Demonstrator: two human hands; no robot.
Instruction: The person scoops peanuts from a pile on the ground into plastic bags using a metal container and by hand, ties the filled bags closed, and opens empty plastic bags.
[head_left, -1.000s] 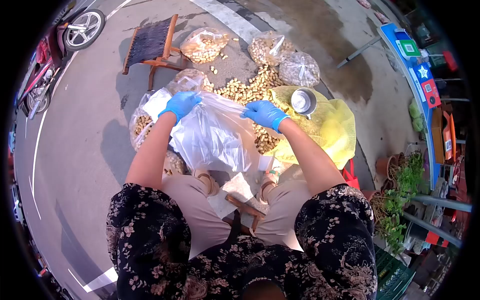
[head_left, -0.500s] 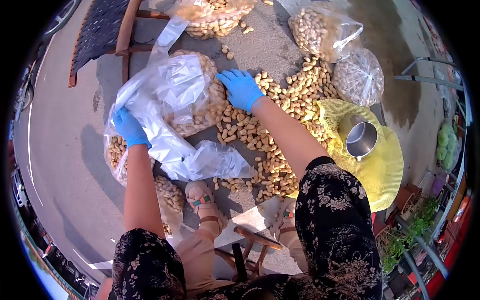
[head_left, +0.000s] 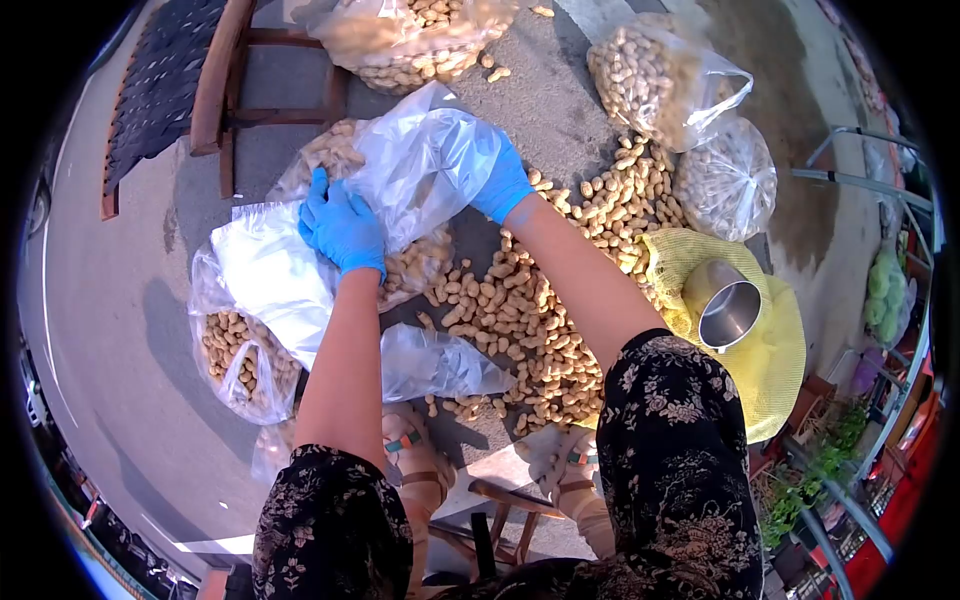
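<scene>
Blue gloves cover both hands. My right hand (head_left: 502, 182) holds a clear plastic bag (head_left: 415, 165), its fingers behind or inside the film and partly veiled by it. My left hand (head_left: 343, 225) rests on the same bag's left side, near a stack of white plastic bags (head_left: 277, 268); whether its bent fingers grip anything is unclear. Under the plastic lies a bag of peanuts (head_left: 420, 265). Loose peanuts (head_left: 540, 320) spread over the ground right of my hands. Another clear bag (head_left: 435, 362) lies crumpled below them.
Filled peanut bags stand at the top (head_left: 410, 45), upper right (head_left: 640, 80), right (head_left: 728, 180) and left (head_left: 245, 360). A metal cup (head_left: 728, 308) sits on yellow netting (head_left: 775, 350). A wooden chair (head_left: 222, 80) is at the upper left.
My left hand has moved right and up, from the bag's left edge to its middle. My right hand has shifted slightly right, and the clear plastic now stands raised around its fingers.
</scene>
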